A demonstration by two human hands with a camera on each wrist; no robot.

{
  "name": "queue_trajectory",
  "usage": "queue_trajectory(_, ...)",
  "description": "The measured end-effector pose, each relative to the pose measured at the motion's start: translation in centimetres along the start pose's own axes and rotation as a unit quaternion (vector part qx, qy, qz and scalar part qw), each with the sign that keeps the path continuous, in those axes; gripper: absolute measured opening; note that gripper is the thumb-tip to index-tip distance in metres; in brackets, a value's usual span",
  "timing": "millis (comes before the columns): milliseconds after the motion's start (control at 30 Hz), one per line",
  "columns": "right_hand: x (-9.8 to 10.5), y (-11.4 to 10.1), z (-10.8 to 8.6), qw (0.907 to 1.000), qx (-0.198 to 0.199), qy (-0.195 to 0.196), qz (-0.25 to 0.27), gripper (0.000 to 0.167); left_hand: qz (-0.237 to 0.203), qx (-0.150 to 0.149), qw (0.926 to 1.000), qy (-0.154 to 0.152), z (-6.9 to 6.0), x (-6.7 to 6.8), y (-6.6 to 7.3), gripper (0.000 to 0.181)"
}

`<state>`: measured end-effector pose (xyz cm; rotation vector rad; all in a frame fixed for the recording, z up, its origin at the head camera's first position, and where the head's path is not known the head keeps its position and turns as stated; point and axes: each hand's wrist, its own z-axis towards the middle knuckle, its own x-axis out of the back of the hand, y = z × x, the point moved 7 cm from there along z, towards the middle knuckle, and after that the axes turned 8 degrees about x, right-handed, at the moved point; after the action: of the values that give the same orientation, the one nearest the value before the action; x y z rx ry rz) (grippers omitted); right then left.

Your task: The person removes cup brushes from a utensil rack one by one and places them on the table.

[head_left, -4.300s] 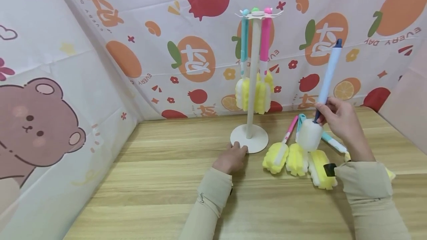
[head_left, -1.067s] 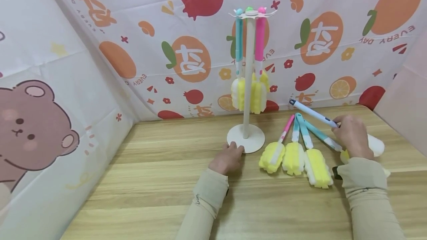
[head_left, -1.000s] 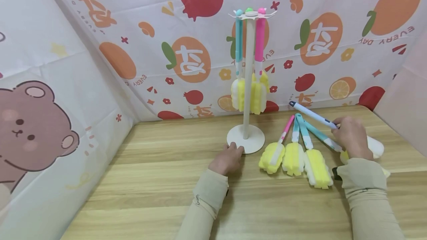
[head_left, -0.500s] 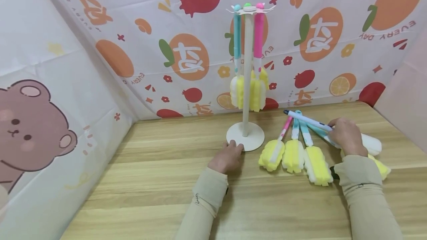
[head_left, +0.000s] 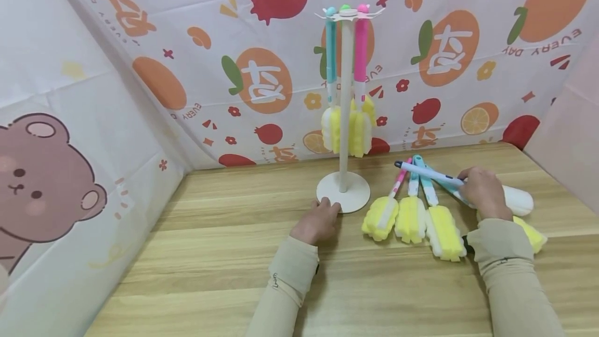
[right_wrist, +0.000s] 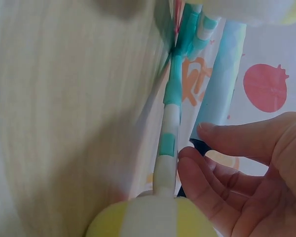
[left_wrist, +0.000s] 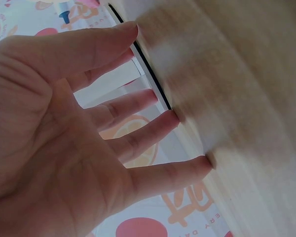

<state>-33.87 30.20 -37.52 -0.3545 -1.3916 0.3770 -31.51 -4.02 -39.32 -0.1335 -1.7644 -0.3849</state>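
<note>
My right hand (head_left: pixel 484 191) pinches a light-blue bottle brush (head_left: pixel 432 173) near its dark neck, between thumb and fingers as the right wrist view shows. Its white sponge head (head_left: pixel 518 201) sticks out to the right, and its dark tip points left over the other handles. Whether it touches them, I cannot tell. My left hand (head_left: pixel 316 221) rests at the front edge of the round white base (head_left: pixel 355 197) of an upright stand (head_left: pixel 345 118). In the left wrist view, that hand's fingers (left_wrist: pixel 143 136) are spread and nearly straight, their tips at the table and base edge.
Brushes with teal (head_left: pixel 331 51) and pink (head_left: pixel 361 51) handles hang from the stand's top ring. On the table lie several yellow-and-white sponge brushes (head_left: pixel 445 233), one partly behind my right wrist. A fruit-print cloth (head_left: pixel 262 82) hangs along the back, a bear-print cloth (head_left: pixel 51 181) at left.
The blue brush, upright in my right hand at first, was lowered and tipped over with its head to the right. Lately it has shifted slightly left and down. My left hand stays at the base.
</note>
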Motion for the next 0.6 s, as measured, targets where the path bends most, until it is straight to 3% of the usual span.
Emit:
queue_trajectory(300,-0.36,-0.19,0.02,0.9999,0.013,0.003,0.001,0.028,-0.005,0.004,1.0,-0.003,0.03,-0.12,-0.11,0.018)
queue_trajectory(600,-0.4,0.03,0.0,0.9998,0.004,-0.02,0.004,0.032,-0.005,0.003,1.0,0.0,0.04,-0.21,-0.12,0.019)
